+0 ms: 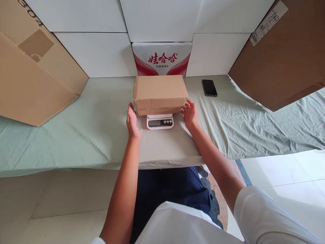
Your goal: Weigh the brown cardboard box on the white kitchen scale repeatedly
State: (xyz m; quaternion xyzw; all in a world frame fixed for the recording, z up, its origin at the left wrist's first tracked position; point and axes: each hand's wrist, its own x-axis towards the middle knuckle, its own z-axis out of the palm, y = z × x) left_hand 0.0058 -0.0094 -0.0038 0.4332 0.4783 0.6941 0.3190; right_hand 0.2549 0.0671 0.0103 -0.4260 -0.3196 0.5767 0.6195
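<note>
A closed brown cardboard box [159, 92] rests on a small white digital scale [160, 122] on the table with a pale green cloth [88, 128]. My left hand [132, 122] is flat and upright just beside the box's lower left corner, fingers together, holding nothing. My right hand [190, 113] sits at the box's lower right corner, fingertips touching or almost touching its side. The scale's display faces me; its reading is too small to tell.
A black phone [209, 87] lies face up to the right of the box. A red-and-white printed carton [161, 59] stands behind it against stacked white boxes. Large brown cardboard boxes lean in at left [33, 74] and right [284, 54].
</note>
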